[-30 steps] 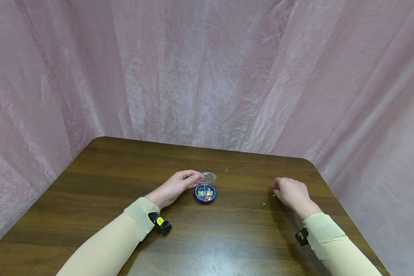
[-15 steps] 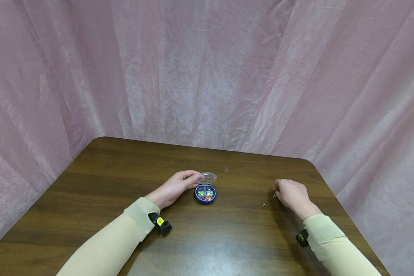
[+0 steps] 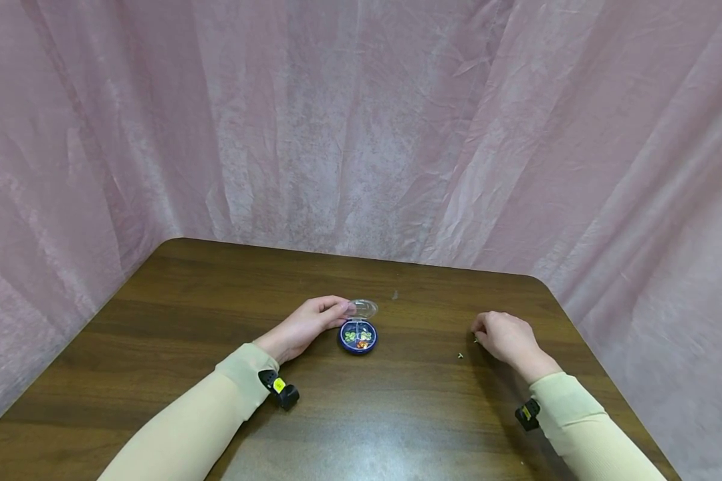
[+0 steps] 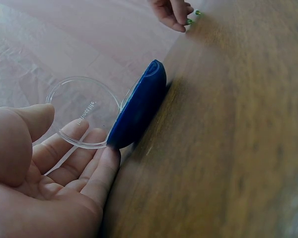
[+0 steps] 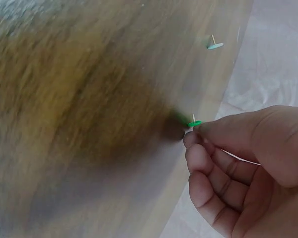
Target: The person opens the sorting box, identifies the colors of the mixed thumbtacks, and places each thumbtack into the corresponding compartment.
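Observation:
A round blue case [image 3: 341,345] sits on the table with its clear lid [image 3: 366,309] swung up at the back. Inside are divided sections with green, pale and orange thumbtacks [image 3: 362,345]. My left hand [image 3: 305,327] holds the lid between thumb and fingers, and a lower finger touches the blue base in the left wrist view. On the right, my right hand [image 3: 508,339] has thumb and forefinger together at the edge of a green thumbtack [image 5: 194,123], pinching it with its point up. A second thumbtack [image 3: 460,356] lies point up beside that hand.
The brown wooden table [image 3: 228,287] has rounded back corners. A pink curtain [image 3: 349,133] hangs behind it and along both sides. A small pale mark [image 3: 395,294] shows on the tabletop behind the case.
My right hand has shifted slightly left, and the green thumbtack at its fingertips has moved with it. My left hand and the case have stayed in place.

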Motion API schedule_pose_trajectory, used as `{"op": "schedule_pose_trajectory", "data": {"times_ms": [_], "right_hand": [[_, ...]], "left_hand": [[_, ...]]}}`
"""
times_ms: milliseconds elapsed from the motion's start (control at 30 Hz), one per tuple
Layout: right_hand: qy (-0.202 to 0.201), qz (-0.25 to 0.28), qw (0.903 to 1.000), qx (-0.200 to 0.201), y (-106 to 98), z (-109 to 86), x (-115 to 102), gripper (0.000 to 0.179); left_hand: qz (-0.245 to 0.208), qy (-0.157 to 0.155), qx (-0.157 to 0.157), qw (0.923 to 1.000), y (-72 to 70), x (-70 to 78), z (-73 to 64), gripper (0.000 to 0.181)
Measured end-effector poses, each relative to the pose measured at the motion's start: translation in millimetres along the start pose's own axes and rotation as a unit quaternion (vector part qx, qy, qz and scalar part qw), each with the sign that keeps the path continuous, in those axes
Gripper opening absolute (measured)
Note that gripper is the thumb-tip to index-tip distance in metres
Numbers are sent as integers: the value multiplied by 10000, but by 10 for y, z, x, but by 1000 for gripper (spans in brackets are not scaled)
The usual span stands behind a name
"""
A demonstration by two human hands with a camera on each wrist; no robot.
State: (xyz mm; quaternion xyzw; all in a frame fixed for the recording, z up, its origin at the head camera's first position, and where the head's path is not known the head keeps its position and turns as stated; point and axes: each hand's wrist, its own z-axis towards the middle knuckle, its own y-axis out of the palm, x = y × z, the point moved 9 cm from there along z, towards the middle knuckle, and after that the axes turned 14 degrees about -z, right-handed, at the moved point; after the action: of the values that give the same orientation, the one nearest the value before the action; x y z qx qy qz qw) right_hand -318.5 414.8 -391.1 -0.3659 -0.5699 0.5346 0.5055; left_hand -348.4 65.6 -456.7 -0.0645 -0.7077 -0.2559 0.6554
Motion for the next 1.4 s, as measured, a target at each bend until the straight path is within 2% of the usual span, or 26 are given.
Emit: {"op": "schedule_pose_trajectory", "data": {"times_ms": [467,733,933,1400], "right_hand": [[-65,-17,9999,-106,19,-15,-45,14],[-30,49,9999,-100,15,-16,-19,16],[56,163,9998,-140,41,-30,24,20],[155,127,9997,-126,-45,-63,82,13]], "left_hand": [[-10,34,-12,10000,3,-18,16,32],[-39,-38,2,10000,4,-17,20,32],[-47,21,-28,10000,9,-13,16,33],[-49,-1,27,10000,-5,-6,16,32]]}}
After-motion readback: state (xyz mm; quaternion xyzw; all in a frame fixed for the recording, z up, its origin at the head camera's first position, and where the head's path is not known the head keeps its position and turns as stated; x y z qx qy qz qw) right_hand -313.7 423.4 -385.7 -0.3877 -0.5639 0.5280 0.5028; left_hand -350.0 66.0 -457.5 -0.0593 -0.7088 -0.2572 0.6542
